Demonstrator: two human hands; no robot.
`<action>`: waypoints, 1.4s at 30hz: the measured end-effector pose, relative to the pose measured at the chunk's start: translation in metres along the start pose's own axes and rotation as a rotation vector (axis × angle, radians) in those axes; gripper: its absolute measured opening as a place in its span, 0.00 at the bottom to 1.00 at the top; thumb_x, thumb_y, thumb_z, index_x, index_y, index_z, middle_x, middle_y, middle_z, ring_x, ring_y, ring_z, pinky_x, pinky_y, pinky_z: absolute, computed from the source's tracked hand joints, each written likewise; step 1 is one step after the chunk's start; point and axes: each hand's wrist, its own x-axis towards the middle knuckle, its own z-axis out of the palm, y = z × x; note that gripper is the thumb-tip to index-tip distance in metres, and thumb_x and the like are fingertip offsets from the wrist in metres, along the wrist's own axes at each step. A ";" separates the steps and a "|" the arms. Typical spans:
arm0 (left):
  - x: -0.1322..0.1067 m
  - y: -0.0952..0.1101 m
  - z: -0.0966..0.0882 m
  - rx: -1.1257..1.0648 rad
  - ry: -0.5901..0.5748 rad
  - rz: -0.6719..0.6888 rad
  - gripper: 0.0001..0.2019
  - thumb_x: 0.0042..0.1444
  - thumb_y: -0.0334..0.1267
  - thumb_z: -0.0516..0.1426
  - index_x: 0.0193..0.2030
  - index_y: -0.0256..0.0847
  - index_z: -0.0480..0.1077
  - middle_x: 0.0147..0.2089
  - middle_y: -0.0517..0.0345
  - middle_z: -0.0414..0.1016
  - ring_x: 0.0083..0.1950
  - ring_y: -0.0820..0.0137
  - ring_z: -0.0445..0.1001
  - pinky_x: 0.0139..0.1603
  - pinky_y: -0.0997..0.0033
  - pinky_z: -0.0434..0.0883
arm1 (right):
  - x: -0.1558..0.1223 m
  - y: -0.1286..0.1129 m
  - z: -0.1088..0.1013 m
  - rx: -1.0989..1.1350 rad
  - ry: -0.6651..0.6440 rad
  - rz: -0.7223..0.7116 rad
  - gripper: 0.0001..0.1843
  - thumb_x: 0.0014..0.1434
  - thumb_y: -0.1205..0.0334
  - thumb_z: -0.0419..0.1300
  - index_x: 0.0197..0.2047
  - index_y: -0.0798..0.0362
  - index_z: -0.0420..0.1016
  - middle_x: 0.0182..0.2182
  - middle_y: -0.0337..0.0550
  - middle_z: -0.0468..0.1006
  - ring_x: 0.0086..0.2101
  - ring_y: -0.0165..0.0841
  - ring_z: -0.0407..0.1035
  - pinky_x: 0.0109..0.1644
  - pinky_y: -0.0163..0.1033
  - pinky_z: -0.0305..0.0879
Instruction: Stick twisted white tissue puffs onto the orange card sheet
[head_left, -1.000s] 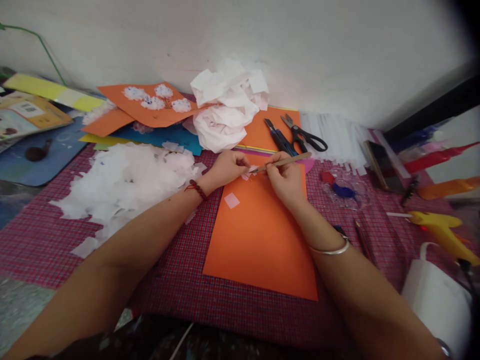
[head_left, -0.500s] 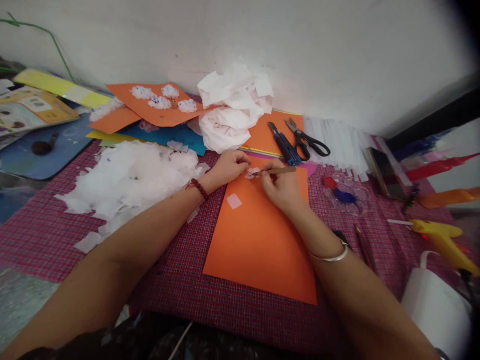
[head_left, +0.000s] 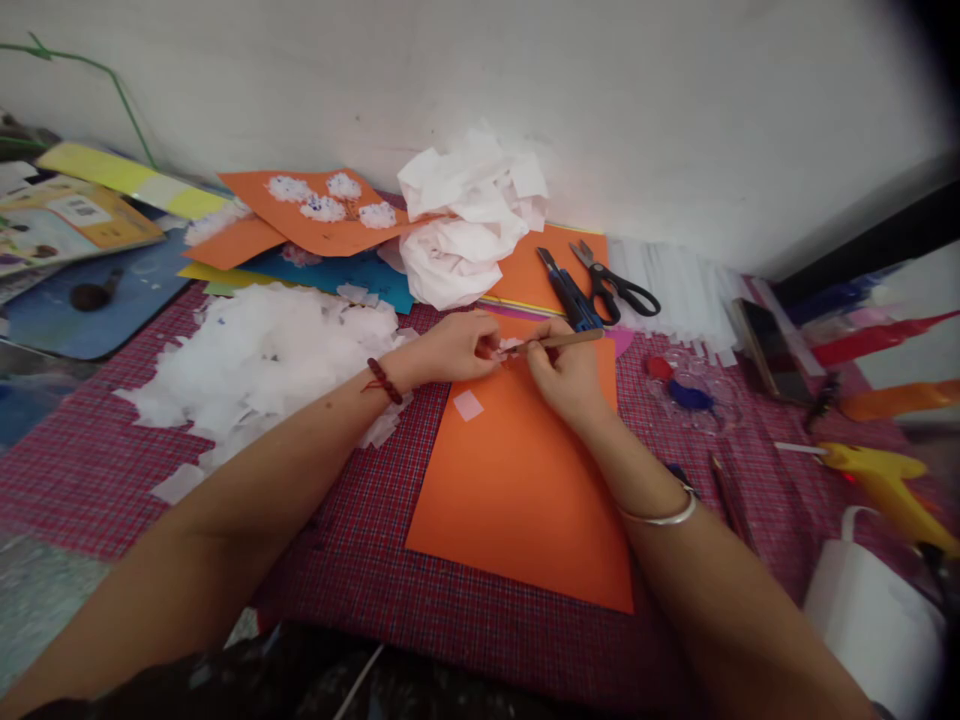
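Two hands at work at the far end of the orange sheet (head_left: 525, 480), close together over a small tissue piece (head_left: 511, 345). Left hand (head_left: 450, 350): grip closed to a pinch, fingertips on the tissue piece, holding it at the tip of the stick. Right hand (head_left: 568, 378): grip closed around a thin wooden stick (head_left: 561, 340), lying almost level, tip at the tissue piece, far end pointing towards the blue cutter (head_left: 571, 292) and the black scissors (head_left: 616, 283). Against a second ago: left hand shifted rightward, now touching or all but touching the right, the gap between them gone; tissue piece largely covered by the left fingers, only a sliver showing; stick drawn in, less of it projecting beyond the right hand. Judged as the tissue piece being pressed tighter at the stick tip, not let go; cannot tell from this angle whether wrapped round it or merely held against it. Unchanged: one small white square (head_left: 468, 405) lying flat on the orange sheet just below the hands; heap of white scraps (head_left: 255, 355) on the checked cloth (head_left: 97, 470) beside the left forearm; crumpled white paper (head_left: 465, 225) by the wall; yellow glue gun (head_left: 874, 462) well apart to the right.
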 end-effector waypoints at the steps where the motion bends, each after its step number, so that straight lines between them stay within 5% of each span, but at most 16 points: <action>1: -0.001 0.004 0.001 0.112 0.006 0.024 0.04 0.50 0.35 0.59 0.30 0.39 0.66 0.32 0.56 0.71 0.33 0.71 0.67 0.34 0.69 0.64 | 0.000 0.002 0.001 0.019 0.000 0.007 0.03 0.57 0.64 0.53 0.33 0.50 0.68 0.25 0.40 0.74 0.26 0.34 0.68 0.30 0.39 0.61; 7: -0.004 0.017 0.015 0.395 0.072 0.005 0.05 0.57 0.35 0.53 0.32 0.39 0.66 0.34 0.52 0.70 0.38 0.65 0.69 0.37 0.66 0.64 | 0.002 0.006 0.003 0.064 -0.005 0.017 0.03 0.57 0.65 0.53 0.33 0.50 0.67 0.26 0.40 0.73 0.28 0.35 0.69 0.33 0.40 0.64; 19: 0.006 -0.008 0.008 0.150 0.247 -0.224 0.07 0.49 0.32 0.57 0.23 0.40 0.63 0.26 0.58 0.71 0.27 0.72 0.64 0.29 0.70 0.57 | 0.003 0.004 0.001 0.060 0.016 0.023 0.03 0.56 0.66 0.53 0.32 0.50 0.67 0.25 0.39 0.73 0.25 0.33 0.67 0.29 0.38 0.60; 25: -0.002 0.022 0.010 0.271 0.140 -0.179 0.11 0.56 0.44 0.57 0.29 0.39 0.67 0.30 0.54 0.72 0.31 0.68 0.68 0.32 0.68 0.61 | 0.003 0.003 0.001 0.037 0.017 0.024 0.02 0.55 0.65 0.54 0.32 0.50 0.67 0.25 0.40 0.73 0.26 0.34 0.68 0.30 0.39 0.61; 28: -0.003 0.031 0.018 0.348 0.133 -0.150 0.09 0.58 0.42 0.55 0.32 0.39 0.68 0.33 0.51 0.72 0.33 0.65 0.70 0.33 0.67 0.62 | 0.003 0.006 0.003 0.064 0.004 0.027 0.03 0.56 0.65 0.53 0.33 0.50 0.67 0.25 0.40 0.74 0.27 0.35 0.70 0.32 0.40 0.64; 42: 0.008 -0.002 0.019 0.024 0.214 -0.215 0.10 0.52 0.36 0.55 0.21 0.39 0.64 0.22 0.59 0.69 0.25 0.74 0.61 0.27 0.71 0.55 | 0.001 0.004 0.002 0.201 0.097 0.086 0.02 0.57 0.63 0.53 0.32 0.49 0.64 0.24 0.37 0.71 0.25 0.32 0.69 0.30 0.38 0.65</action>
